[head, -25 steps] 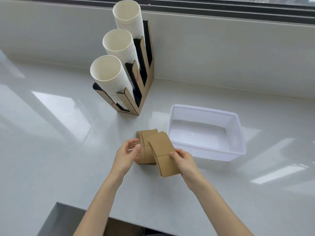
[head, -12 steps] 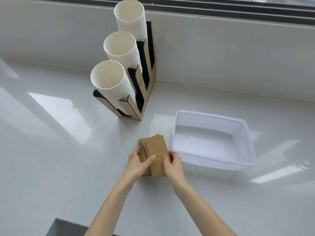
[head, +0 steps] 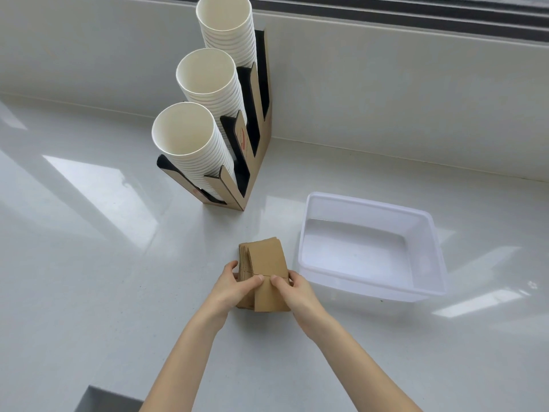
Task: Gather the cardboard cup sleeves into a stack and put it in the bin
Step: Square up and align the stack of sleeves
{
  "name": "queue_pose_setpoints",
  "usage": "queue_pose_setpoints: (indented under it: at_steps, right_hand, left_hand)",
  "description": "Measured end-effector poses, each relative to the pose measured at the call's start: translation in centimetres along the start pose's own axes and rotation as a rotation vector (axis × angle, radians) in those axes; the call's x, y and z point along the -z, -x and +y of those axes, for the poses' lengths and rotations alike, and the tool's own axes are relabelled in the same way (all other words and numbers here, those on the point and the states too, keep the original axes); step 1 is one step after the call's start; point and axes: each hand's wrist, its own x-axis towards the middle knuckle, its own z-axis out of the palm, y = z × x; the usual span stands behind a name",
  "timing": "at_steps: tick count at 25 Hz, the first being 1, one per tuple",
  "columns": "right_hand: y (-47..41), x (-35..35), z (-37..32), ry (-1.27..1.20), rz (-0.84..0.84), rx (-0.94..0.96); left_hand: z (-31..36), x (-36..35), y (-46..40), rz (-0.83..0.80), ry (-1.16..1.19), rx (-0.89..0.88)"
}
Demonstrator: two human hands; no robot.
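Both hands are closed on the stack of sleeves (head: 263, 275): the left hand (head: 230, 288) clasps its left side with the thumb laid across the top sheet, and the right hand (head: 294, 291) clasps the right side with its thumb just beside the other, the two thumb tips almost touching over a seam in the card. The stack lies flat on the white counter (head: 89, 278), near the person, just left of the bin (head: 371, 248) and apart from it. The sheets are not squared; several edges fan out along the left and far sides. Judged from their look, the sleeves are light, thin, stiff enough across the flat face but easily creased, and loose against each other, so the stack will likely shear or spill if only pinched at one corner. The safer hold is the present one, pressing the long sides together with thumbs above and fingers below, though the fingers under the stack are hidden. Tapping the edges true before lifting would help. The bin is open-topped, empty as far as can be seen, with a raised rim that the stack must clear; its near left wall is the closest edge. The counter between stack and bin is free. The cup holder (head: 237, 144) with its three columns of cups (head: 214, 84) stands well behind, out of the path.
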Motion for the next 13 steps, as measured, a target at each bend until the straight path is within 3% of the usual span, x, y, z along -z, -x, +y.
queue_pose_setpoints:
  at_steps: [13]
  right_hand:
    - [2.5, 1.0, 1.3, 0.148, -0.121, 0.097]
  left_hand:
    - [-1.8, -0.1, 2.9, -0.156, 0.217, 0.049]
